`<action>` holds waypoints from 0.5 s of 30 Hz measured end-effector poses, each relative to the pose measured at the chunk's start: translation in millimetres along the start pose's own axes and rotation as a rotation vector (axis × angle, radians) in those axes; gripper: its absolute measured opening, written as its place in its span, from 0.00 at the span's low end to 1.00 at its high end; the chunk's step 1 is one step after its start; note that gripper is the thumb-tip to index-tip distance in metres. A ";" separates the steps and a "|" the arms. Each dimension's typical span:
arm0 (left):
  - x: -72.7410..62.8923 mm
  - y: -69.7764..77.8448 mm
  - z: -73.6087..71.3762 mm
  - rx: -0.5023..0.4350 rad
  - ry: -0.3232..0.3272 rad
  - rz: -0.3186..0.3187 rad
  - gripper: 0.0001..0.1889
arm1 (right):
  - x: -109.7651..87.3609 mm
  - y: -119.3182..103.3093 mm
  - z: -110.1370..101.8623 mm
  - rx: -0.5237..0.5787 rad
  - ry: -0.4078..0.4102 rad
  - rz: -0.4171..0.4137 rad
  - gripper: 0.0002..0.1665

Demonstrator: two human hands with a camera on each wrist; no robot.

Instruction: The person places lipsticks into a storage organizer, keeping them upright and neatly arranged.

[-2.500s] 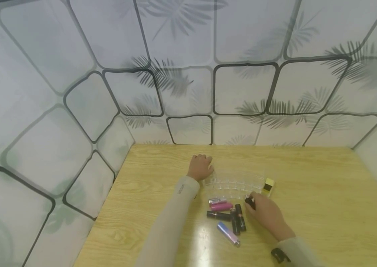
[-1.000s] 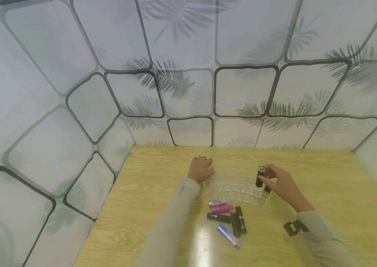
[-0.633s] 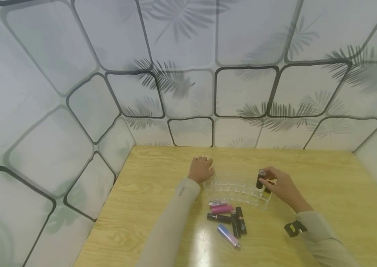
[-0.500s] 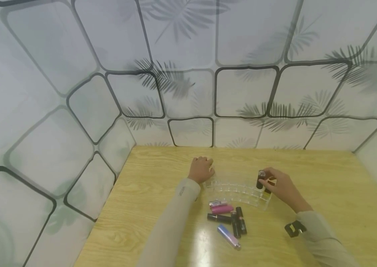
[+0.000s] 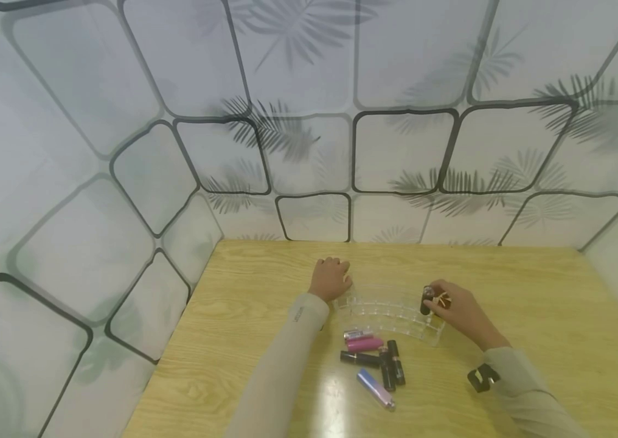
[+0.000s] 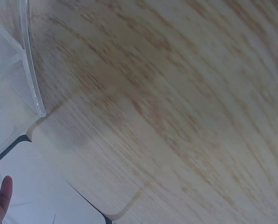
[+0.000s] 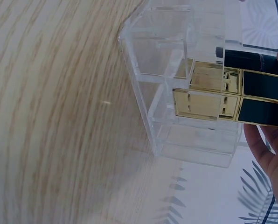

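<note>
The right grip (image 5: 461, 309) pinched a black tube (image 5: 426, 300) at the rack's (image 5: 391, 311) right end; the left grip (image 5: 329, 279) was cropped up close, its hold unclear.

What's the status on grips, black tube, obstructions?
Right grip pinches black tube at right end of clear organizer; full seating unclear. Left grip at organizer's left end. Two gold-and-black cases slotted close beside tube, possibly crowding it.
</note>
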State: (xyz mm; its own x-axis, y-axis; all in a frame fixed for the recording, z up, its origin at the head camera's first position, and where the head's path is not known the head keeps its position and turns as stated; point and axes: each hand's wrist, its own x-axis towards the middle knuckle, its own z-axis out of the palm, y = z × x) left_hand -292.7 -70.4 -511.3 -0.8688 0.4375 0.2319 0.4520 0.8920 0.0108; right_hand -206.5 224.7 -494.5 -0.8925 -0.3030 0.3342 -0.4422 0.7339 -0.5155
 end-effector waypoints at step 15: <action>2.0 -1.3 5.4 0.011 -0.006 0.000 0.11 | -5.8 5.1 7.8 -0.028 0.009 -0.058 0.17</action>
State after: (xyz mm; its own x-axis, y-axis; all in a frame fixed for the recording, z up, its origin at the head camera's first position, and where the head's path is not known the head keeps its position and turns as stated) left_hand -296.1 -70.0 -516.0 -0.8700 0.4384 0.2256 0.4501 0.8930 0.0004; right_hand -204.2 225.4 -505.2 -0.8643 -0.3404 0.3703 -0.4908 0.7318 -0.4728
